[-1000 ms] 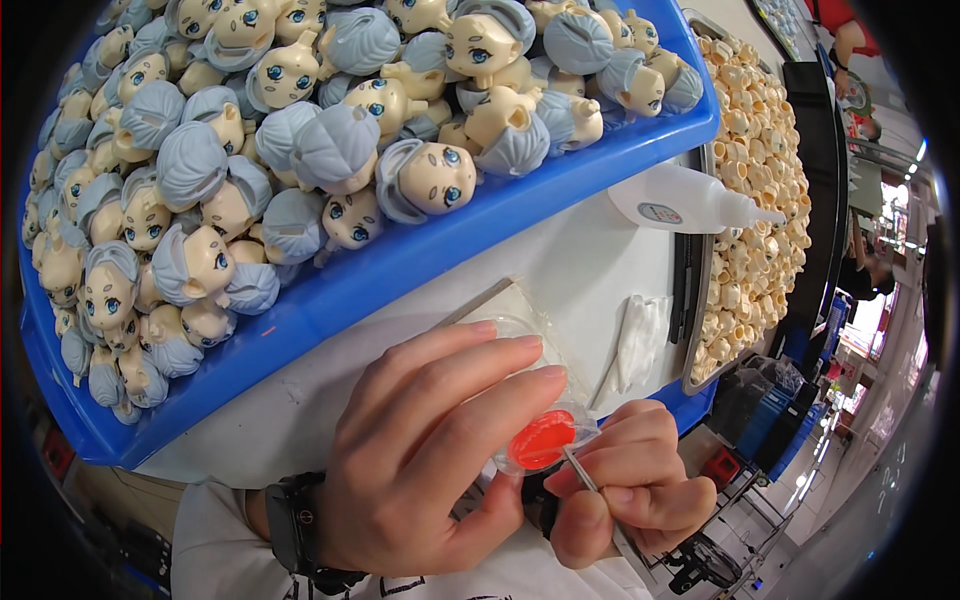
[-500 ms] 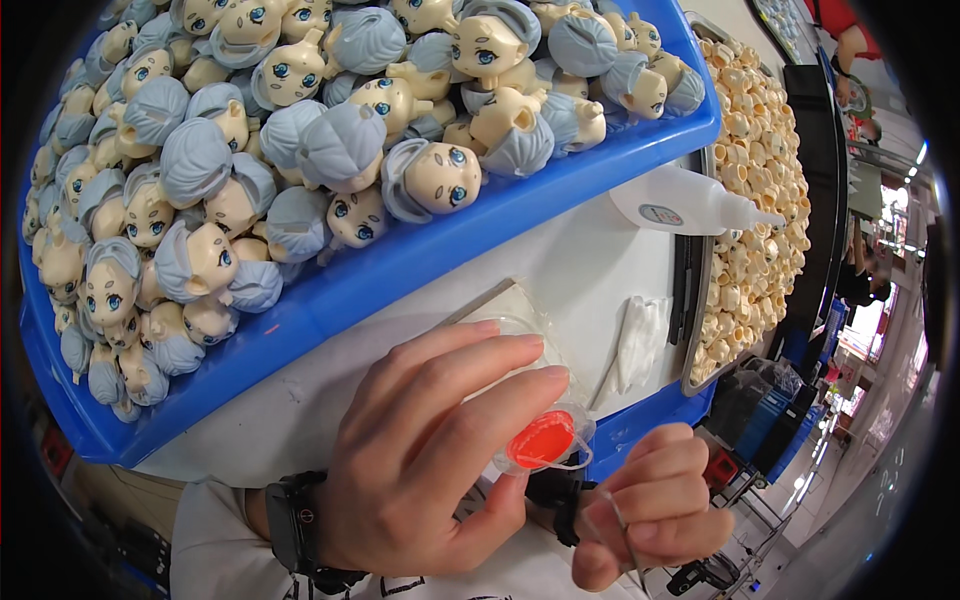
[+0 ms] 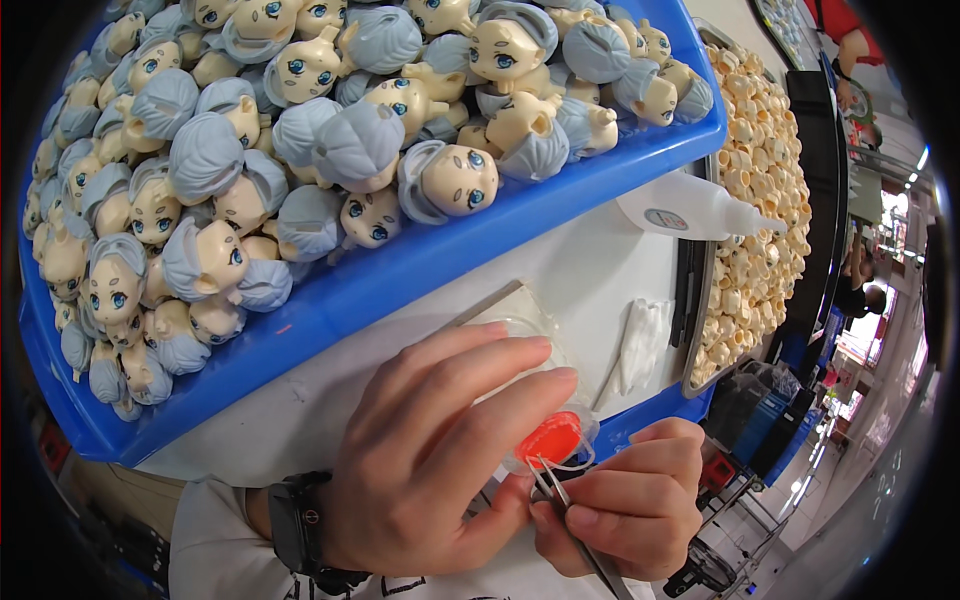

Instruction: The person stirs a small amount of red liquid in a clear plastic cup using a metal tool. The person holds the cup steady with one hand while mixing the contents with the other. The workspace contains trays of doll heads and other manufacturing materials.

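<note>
Between the thumb and fingers of my left hand (image 3: 430,465) is a small round clear piece with a bright red middle (image 3: 553,436). A thin pale strand (image 3: 576,467) curves along its near rim. My right hand (image 3: 640,500) grips metal tweezers (image 3: 592,560), whose tips reach the near edge of the red piece, by the strand. Whether the tips pinch the strand, I cannot tell. Beneath my left fingers, a pale square block (image 3: 520,305) is partly covered.
A blue tray (image 3: 400,265) full of doll heads with light blue hair (image 3: 207,155) fills the upper left. To the right are a white squeeze bottle (image 3: 685,208), a crumpled white tissue (image 3: 638,345) and a metal tray of beige parts (image 3: 750,160). Another person's arm (image 3: 853,50) shows far off.
My right hand has moved left and turned, bringing the tweezers up against the red piece. My left hand keeps its grip, nearly still.
</note>
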Demonstrator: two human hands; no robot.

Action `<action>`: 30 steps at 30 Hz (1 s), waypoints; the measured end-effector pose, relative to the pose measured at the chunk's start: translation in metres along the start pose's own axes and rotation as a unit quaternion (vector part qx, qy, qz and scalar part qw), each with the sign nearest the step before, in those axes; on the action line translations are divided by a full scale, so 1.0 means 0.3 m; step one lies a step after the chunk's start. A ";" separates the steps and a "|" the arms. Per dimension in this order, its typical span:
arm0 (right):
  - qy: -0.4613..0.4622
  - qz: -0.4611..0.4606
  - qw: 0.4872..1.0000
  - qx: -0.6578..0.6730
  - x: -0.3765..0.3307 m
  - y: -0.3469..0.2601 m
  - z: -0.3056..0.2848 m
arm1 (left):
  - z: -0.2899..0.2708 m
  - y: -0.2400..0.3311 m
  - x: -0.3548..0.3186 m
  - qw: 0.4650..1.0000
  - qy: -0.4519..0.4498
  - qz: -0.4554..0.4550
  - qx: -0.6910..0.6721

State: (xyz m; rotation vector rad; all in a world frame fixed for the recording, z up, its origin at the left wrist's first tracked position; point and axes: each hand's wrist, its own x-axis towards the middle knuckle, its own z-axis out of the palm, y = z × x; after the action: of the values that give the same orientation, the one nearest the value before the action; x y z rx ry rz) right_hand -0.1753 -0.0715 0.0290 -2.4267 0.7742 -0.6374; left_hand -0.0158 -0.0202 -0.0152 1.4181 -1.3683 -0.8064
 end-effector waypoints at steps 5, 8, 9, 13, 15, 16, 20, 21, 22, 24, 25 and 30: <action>0.012 -0.035 0.999 0.011 0.000 0.018 0.013 | -0.001 -0.002 -0.004 1.000 0.002 -0.005 0.005; 0.025 -0.051 0.998 -0.005 0.007 0.015 0.020 | -0.001 -0.004 -0.003 1.000 0.001 -0.001 0.005; 0.028 -0.059 0.998 0.001 0.004 0.020 0.024 | -0.002 -0.004 -0.004 1.000 0.002 -0.001 0.007; 0.044 -0.078 0.996 0.003 -0.008 0.032 0.033 | -0.001 -0.003 -0.001 1.000 0.000 0.003 0.008; 0.053 -0.084 0.995 0.001 -0.010 0.032 0.038 | 0.000 -0.003 -0.003 1.000 0.000 0.005 0.010; 0.057 -0.086 0.995 0.000 -0.012 0.032 0.041 | 0.000 -0.003 -0.004 1.000 0.001 0.005 0.010; 0.063 -0.086 0.994 -0.005 -0.016 0.031 0.044 | 0.000 -0.005 -0.005 1.000 0.002 0.005 0.013; 0.062 -0.083 0.995 -0.006 -0.017 0.029 0.043 | 0.000 -0.004 -0.004 1.000 0.001 0.005 0.013; 0.060 -0.080 0.995 -0.006 -0.019 0.028 0.042 | 0.000 -0.004 -0.003 1.000 0.000 0.006 0.012; 0.054 -0.078 0.995 -0.007 -0.020 0.028 0.044 | -0.001 -0.006 -0.006 1.000 0.002 0.006 0.014; 0.050 -0.078 0.996 -0.009 -0.019 0.029 0.043 | -0.002 -0.007 -0.007 1.000 0.003 0.004 0.016; 0.049 -0.074 0.996 -0.020 -0.017 0.022 0.035 | 0.000 -0.005 -0.004 1.000 0.001 0.007 0.009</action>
State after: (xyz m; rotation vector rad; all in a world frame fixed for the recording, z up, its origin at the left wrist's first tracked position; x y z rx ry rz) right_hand -0.1757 -0.0698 0.0158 -2.5220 0.6540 -0.8102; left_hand -0.0154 -0.0192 -0.0167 1.4224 -1.3852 -0.7855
